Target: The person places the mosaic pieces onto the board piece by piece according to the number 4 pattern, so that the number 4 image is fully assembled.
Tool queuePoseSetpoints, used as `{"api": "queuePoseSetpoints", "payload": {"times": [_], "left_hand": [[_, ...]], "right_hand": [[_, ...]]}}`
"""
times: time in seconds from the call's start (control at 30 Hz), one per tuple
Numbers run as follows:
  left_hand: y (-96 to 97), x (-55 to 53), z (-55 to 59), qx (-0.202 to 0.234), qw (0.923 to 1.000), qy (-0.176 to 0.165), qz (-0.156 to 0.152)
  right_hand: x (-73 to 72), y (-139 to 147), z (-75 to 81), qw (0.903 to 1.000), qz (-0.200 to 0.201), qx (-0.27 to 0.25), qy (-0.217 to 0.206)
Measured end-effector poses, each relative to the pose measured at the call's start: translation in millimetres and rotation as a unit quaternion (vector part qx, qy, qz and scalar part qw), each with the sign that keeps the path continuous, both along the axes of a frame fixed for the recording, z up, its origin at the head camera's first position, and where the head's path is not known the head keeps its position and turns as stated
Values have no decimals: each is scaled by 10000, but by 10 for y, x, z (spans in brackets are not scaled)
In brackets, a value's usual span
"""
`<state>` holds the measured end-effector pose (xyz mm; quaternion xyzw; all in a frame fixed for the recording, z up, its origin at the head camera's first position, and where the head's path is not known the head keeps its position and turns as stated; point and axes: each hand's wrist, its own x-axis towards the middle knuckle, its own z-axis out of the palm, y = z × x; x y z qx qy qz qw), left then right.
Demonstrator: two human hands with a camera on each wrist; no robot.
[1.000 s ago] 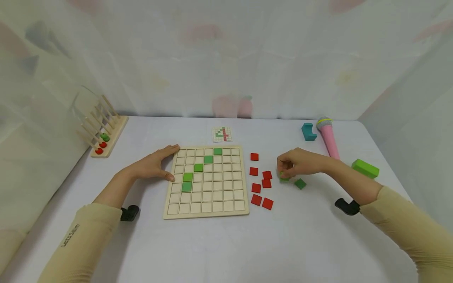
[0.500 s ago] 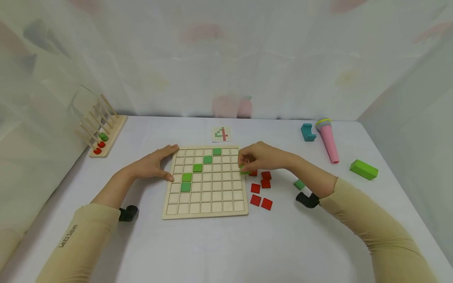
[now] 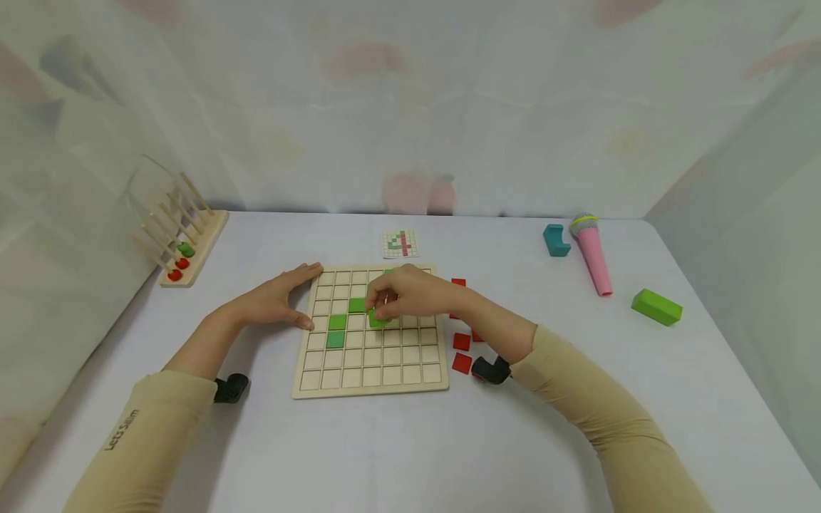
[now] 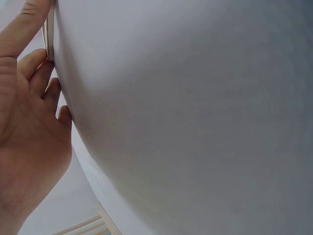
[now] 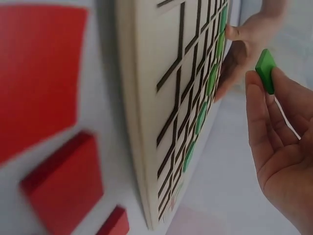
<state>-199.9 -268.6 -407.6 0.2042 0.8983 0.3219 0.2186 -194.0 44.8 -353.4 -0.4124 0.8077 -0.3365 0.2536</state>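
A wooden grid board (image 3: 369, 389) lies on the white table, with several green square tiles (image 3: 336, 339) set in its cells. My right hand (image 3: 417, 292) is over the middle of the board, pinching one green tile (image 5: 265, 71) between thumb and fingertips. In the right wrist view that tile is held up off the grid. My left hand (image 3: 272, 296) spans the board's left edge, its fingers at the upper corner and its thumb lower down. In the left wrist view the left fingers (image 4: 41, 73) touch the board's side. The right hand hides some upper cells.
Several red tiles (image 3: 462, 342) lie right of the board, partly under the right forearm. A small pattern card (image 3: 400, 244) is behind the board. A pegged wooden stand (image 3: 208, 239) is at far left. A teal block (image 3: 556, 241), pink toy microphone (image 3: 595, 258) and green block (image 3: 657, 307) lie at right.
My right hand has picked up a green tile from the table on the right and carried it left, past the red tiles, to above the board. The left hand stays at the board's edge.
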Motion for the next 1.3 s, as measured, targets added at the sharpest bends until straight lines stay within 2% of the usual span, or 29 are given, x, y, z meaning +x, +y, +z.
{"api": "queuePoseSetpoints", "payload": {"times": [0.13,0.33,0.73,1.0,1.3], "left_hand": [[12,3,11,28,10000,-44,4],[5,-5,-8,-5,10000,-24,-10],[-29,-3,-37,-27,10000,-21,17],[-18,-6,-54,-51,9999,84,-32],[-11,-13,-46,-86,9999,59,-11]], "right_hand": [[-32,-123,-41,9997,-193,-120,19],[-78,-273,-67,9985,-423,-127,-332],[-104,-533,-109,9944,-485,459,-816],[-82,-581,-167,9932,-508,909,-526],[-21,-589,-163,9929,-560,1003,-314]]}}
